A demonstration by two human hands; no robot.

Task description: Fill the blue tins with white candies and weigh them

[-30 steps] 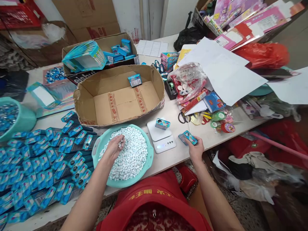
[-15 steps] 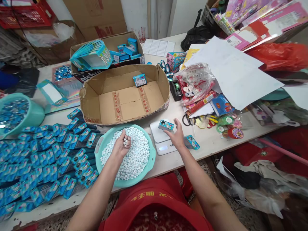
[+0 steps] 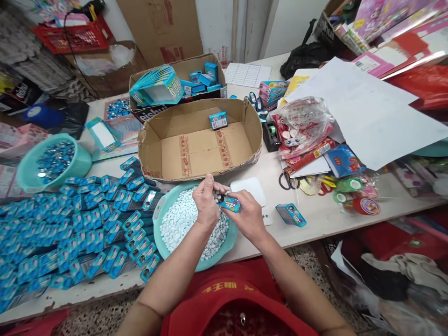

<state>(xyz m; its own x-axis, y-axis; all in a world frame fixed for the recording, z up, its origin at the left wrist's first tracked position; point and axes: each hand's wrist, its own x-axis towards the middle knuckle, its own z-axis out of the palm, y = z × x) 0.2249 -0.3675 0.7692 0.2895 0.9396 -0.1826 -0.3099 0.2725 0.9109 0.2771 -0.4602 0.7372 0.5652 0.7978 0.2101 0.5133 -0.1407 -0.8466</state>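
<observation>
My right hand [image 3: 249,215] grips a small blue candy box [image 3: 231,204], lifted off the scale and tilted with its round hole toward my left hand [image 3: 206,201]. My left hand is closed at that hole, fingers curled around a few white pebble-like candies that are mostly hidden. Both hands are over the right side of a turquoise basin [image 3: 159,238] full of white candies [image 3: 180,221]. Behind my right hand lies a white kitchen scale [image 3: 249,188], partly covered. Another blue box [image 3: 290,214] rests on the table to the right.
Rows of blue boxes [image 3: 84,233] cover the table's left side. A cardboard tray [image 3: 201,156] with one blue box stands behind the basin. Farther left is a turquoise bucket [image 3: 82,154] of shiny blue pieces. Scissors [image 3: 289,181], a tape dispenser [image 3: 271,136] and packaging lie right.
My right hand has lifted the blue box off the scale and brought it left. My left hand has risen from the candies to meet it. The view has shifted left.
</observation>
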